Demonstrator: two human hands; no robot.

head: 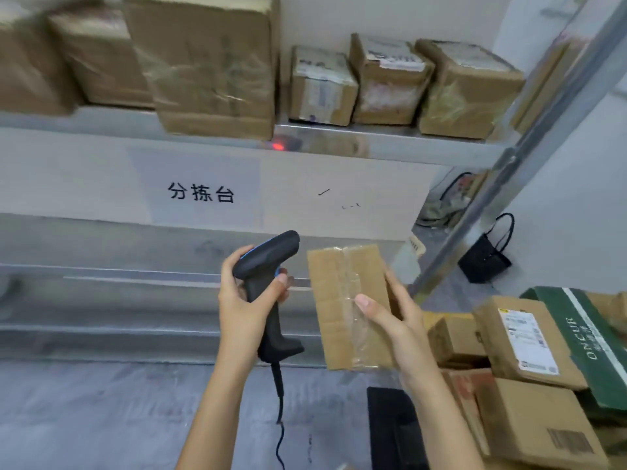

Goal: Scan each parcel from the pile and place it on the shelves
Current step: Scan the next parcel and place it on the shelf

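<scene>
My left hand (244,296) grips a black corded barcode scanner (268,266) by its handle, with its head pointing up and to the right. Its red light spot (278,145) falls on the front edge of the metal shelf (407,147). My right hand (390,320) holds a small taped brown cardboard parcel (342,300) upright beside the scanner, thumb across its taped face. A pile of cardboard parcels (522,344) lies at the lower right. Several parcels (322,86) stand on the shelf above.
A white board with black characters (200,193) stands below the shelf. A lower metal shelf (118,283) runs across the middle. A slanted metal upright (509,171) rises at the right, a black bag (485,256) behind it. A black object (393,429) sits on the grey floor.
</scene>
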